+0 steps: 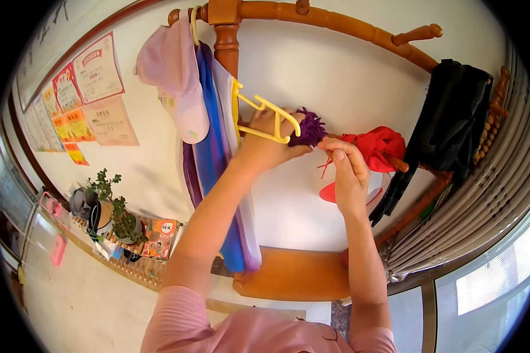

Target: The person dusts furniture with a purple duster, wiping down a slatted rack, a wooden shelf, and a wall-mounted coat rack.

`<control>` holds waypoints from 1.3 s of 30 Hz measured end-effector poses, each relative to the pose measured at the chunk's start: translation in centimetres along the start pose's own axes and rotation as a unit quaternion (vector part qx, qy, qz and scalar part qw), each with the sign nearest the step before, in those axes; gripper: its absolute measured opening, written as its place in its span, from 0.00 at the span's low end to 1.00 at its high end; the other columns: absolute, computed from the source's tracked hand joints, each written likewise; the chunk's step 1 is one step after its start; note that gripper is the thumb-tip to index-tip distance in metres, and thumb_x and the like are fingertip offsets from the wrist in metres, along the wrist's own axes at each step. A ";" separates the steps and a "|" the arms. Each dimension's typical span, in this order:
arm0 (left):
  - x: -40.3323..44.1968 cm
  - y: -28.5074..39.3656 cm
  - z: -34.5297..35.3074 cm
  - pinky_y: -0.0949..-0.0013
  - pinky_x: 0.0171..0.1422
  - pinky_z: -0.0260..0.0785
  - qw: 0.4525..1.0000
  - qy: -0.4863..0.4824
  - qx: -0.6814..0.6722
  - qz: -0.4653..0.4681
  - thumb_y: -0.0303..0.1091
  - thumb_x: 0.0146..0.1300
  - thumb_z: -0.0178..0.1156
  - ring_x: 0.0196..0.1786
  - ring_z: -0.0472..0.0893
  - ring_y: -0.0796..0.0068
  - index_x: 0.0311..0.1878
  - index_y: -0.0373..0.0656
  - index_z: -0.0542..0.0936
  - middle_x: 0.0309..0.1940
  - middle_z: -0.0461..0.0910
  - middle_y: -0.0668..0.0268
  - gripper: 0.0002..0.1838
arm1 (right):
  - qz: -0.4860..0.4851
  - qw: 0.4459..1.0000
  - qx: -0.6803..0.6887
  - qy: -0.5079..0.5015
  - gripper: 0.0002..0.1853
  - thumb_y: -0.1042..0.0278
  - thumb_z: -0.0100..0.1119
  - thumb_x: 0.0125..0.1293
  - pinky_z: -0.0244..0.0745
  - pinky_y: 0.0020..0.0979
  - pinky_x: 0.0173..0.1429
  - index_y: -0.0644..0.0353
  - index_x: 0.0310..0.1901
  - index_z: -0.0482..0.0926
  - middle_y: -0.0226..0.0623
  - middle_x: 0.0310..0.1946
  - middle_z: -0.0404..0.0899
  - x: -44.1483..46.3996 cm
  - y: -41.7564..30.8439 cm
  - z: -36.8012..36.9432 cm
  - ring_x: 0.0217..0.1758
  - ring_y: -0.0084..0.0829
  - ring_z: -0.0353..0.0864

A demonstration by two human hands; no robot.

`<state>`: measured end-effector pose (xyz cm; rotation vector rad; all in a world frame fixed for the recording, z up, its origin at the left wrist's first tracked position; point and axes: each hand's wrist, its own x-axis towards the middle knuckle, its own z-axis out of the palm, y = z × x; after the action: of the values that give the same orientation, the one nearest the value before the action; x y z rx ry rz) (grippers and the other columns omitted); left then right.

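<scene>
My left hand (268,138) reaches in behind a yellow clothes hanger (271,120), whose bars cross over its fingers. It is closed around the left side of a shaggy purple yarn pom-pom (309,127), with the thumb below it. At the pom-pom's right edge, my right hand (350,173) has thumb and fingertips pinched together. What sits in that pinch is too small to make out. Beside it, a gathered red cloth item (383,148) with thin red strings hangs on a wooden peg (396,162).
The wooden coat rack (335,22) frames the workspace. A pink cap (174,76) and blue-purple scarves (218,159) hang left; a black bag (456,112) hangs right, near the curtain (471,206). Potted plants (123,220) and books (159,235) stand low on the left.
</scene>
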<state>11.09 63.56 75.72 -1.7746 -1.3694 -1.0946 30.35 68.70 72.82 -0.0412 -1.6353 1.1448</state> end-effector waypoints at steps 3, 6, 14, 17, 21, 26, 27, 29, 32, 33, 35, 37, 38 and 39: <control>-0.4 0.7 -1.6 0.52 0.65 0.64 0.979 -0.104 0.036 -0.172 0.47 0.45 0.77 0.55 0.79 0.54 0.50 0.44 0.80 0.46 0.81 0.59 0.30 | -0.008 1.000 -0.006 0.004 0.12 0.63 0.52 0.77 0.65 0.31 0.68 0.61 0.49 0.81 0.33 0.50 0.83 0.0 -0.2 0.1 0.63 0.29 0.74; -2.9 1.1 0.3 0.51 0.60 0.65 0.989 0.043 0.104 -0.098 0.42 0.47 0.76 0.56 0.76 0.53 0.49 0.46 0.79 0.48 0.78 0.61 0.26 | -0.012 1.000 -0.007 0.001 0.12 0.63 0.52 0.77 0.64 0.30 0.68 0.61 0.49 0.82 0.33 0.50 0.83 0.1 -0.4 0.2 0.63 0.28 0.74; -1.3 2.9 3.2 0.55 0.54 0.68 0.995 0.023 0.101 0.011 0.31 0.50 0.68 0.53 0.75 0.59 0.52 0.49 0.80 0.46 0.76 0.68 0.23 | -0.007 1.000 -0.009 0.018 0.12 0.64 0.52 0.77 0.66 0.27 0.63 0.61 0.49 0.82 0.32 0.49 0.83 0.0 -0.1 0.4 0.56 0.23 0.75; -3.7 2.2 2.8 0.55 0.55 0.68 0.989 0.049 0.138 0.019 0.31 0.57 0.61 0.55 0.74 0.60 0.53 0.50 0.80 0.46 0.76 0.67 0.18 | 0.003 1.000 -0.003 0.004 0.12 0.64 0.52 0.77 0.67 0.26 0.62 0.62 0.49 0.82 0.32 0.50 0.82 0.1 -0.2 0.1 0.55 0.22 0.75; -6.4 -0.6 1.3 0.52 0.67 0.64 0.973 0.068 0.219 0.006 0.32 0.59 0.61 0.64 0.71 0.53 0.59 0.47 0.78 0.58 0.73 0.61 0.22 | -0.012 1.000 -0.022 -0.001 0.12 0.64 0.52 0.77 0.66 0.29 0.65 0.62 0.49 0.82 0.35 0.50 0.83 0.1 -0.6 0.2 0.59 0.26 0.75; -4.8 0.1 0.9 0.48 0.69 0.63 0.975 0.056 0.213 -0.031 0.31 0.60 0.60 0.65 0.71 0.52 0.61 0.41 0.74 0.58 0.72 0.57 0.24 | 0.003 1.000 -0.012 0.008 0.12 0.63 0.52 0.77 0.65 0.30 0.66 0.60 0.49 0.82 0.35 0.50 0.83 0.1 -0.5 0.3 0.61 0.27 0.75; -4.2 0.5 1.3 0.49 0.69 0.63 0.973 0.043 0.226 -0.015 0.31 0.59 0.61 0.64 0.71 0.52 0.60 0.41 0.74 0.58 0.72 0.56 0.24 | 0.012 1.000 0.001 0.012 0.12 0.63 0.52 0.77 0.65 0.30 0.66 0.60 0.50 0.82 0.35 0.50 0.83 0.0 -0.4 0.3 0.60 0.26 0.75; -2.5 2.4 2.1 0.50 0.66 0.65 0.979 -0.028 0.202 -0.025 0.30 0.57 0.62 0.61 0.74 0.54 0.57 0.42 0.76 0.55 0.75 0.58 0.22 | 0.009 1.000 0.006 0.016 0.12 0.63 0.52 0.77 0.66 0.29 0.66 0.60 0.50 0.82 0.34 0.50 0.83 -0.1 -0.3 0.4 0.59 0.25 0.75; -1.1 3.3 3.2 0.52 0.59 0.65 0.994 0.017 0.108 0.031 0.28 0.58 0.60 0.58 0.76 0.61 0.56 0.48 0.78 0.51 0.78 0.68 0.20 | -0.002 1.000 0.001 0.020 0.12 0.63 0.52 0.77 0.66 0.29 0.65 0.60 0.50 0.82 0.34 0.50 0.83 0.0 0.0 0.4 0.57 0.24 0.75; -1.3 3.3 3.2 0.52 0.59 0.65 0.994 0.017 0.107 0.030 0.28 0.58 0.60 0.58 0.76 0.61 0.56 0.48 0.78 0.51 0.78 0.68 0.20 | -0.009 1.000 -0.007 0.025 0.12 0.63 0.53 0.77 0.66 0.29 0.64 0.60 0.50 0.82 0.33 0.50 0.83 -0.1 0.0 0.4 0.56 0.23 0.75; -2.2 3.2 2.8 0.55 0.62 0.65 0.994 -0.055 0.094 -0.032 0.29 0.58 0.60 0.59 0.75 0.61 0.58 0.50 0.78 0.52 0.78 0.69 0.22 | 0.000 1.000 0.000 0.020 0.12 0.63 0.53 0.77 0.67 0.29 0.64 0.61 0.50 0.82 0.33 0.50 0.83 -0.2 -0.2 0.5 0.57 0.24 0.75; -4.6 2.5 2.9 0.55 0.61 0.66 0.991 0.020 0.130 0.023 0.29 0.58 0.60 0.59 0.75 0.59 0.58 0.50 0.78 0.52 0.78 0.68 0.22 | 0.001 1.000 0.008 0.022 0.12 0.63 0.53 0.77 0.67 0.29 0.65 0.61 0.50 0.82 0.34 0.50 0.83 0.1 -0.3 0.3 0.57 0.24 0.76; -5.7 1.7 2.9 0.56 0.61 0.67 0.979 0.096 0.163 0.074 0.29 0.59 0.59 0.59 0.75 0.56 0.58 0.50 0.79 0.52 0.78 0.67 0.21 | -0.009 1.000 -0.007 0.015 0.12 0.63 0.53 0.77 0.67 0.29 0.65 0.61 0.50 0.82 0.34 0.50 0.83 0.2 -0.3 0.2 0.58 0.25 0.76; -6.0 1.1 2.3 0.56 0.61 0.67 0.980 0.091 0.159 0.079 0.29 0.59 0.59 0.59 0.75 0.56 0.58 0.50 0.79 0.52 0.78 0.67 0.21 | -0.014 1.000 -0.021 0.011 0.13 0.63 0.53 0.77 0.67 0.29 0.65 0.61 0.50 0.82 0.34 0.51 0.83 0.0 -0.2 0.2 0.59 0.26 0.76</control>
<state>11.99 62.60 69.32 -1.4829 -1.1957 -0.8741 30.27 68.47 73.00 -0.0576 -1.6365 1.0846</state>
